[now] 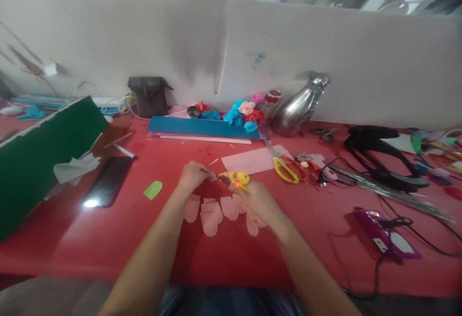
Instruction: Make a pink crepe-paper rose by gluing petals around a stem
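Note:
My right hand (258, 199) is closed round a yellow glue gun (235, 178) with a small orange light lit on it; its nozzle points left. My left hand (193, 175) is pinched shut on something small at the nozzle tip, too small to name. Both hands hover over the red table (108, 239). Several pink paper petals (211, 215) lie flat on the table just below and between my hands.
Yellow-handled scissors (285, 169) and a pink paper sheet (252, 160) lie behind my hands. A black phone (108, 181), green petal (153, 189), green board (32, 162), blue sheets (202, 127), paper flowers (245, 113), a silver vase (299, 107), wires (390, 186) and a purple device (386, 234) surround them.

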Tool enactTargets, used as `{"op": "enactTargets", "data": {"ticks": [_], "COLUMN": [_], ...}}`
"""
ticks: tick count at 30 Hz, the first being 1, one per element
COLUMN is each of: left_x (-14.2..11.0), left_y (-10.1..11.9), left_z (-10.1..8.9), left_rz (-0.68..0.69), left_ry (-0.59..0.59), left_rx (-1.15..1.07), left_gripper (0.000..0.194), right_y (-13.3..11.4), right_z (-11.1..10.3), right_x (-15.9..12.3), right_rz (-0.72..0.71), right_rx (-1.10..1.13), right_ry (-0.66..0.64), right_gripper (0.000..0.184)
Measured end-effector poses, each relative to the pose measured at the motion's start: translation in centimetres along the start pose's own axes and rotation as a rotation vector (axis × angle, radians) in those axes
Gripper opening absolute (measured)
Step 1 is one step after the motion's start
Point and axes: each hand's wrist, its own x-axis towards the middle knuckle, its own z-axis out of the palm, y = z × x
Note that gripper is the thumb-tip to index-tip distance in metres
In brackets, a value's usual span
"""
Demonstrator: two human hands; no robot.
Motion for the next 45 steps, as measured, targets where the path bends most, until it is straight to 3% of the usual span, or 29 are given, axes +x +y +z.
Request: {"op": "enactTargets", "data": {"ticks": [25, 45], "left_x": [0.3, 0.1], "left_y": [-0.3, 0.0], "left_z": [0.1, -0.1], "left_rz": [0.032, -0.003], "left_ry": [-0.002, -0.018], "left_rx": [0.015, -0.007], "left_gripper": [0.013, 0.013], "right_y": [-0.8, -0.8], "right_z": [0.3, -0.2], "right_x": [0.1, 0.1], "right_rz": [-0.088, -0.030], "right_rx": [0.013, -0.014], "right_ry": [-0.025, -0.012], "right_gripper": [0.035, 0.036]}}
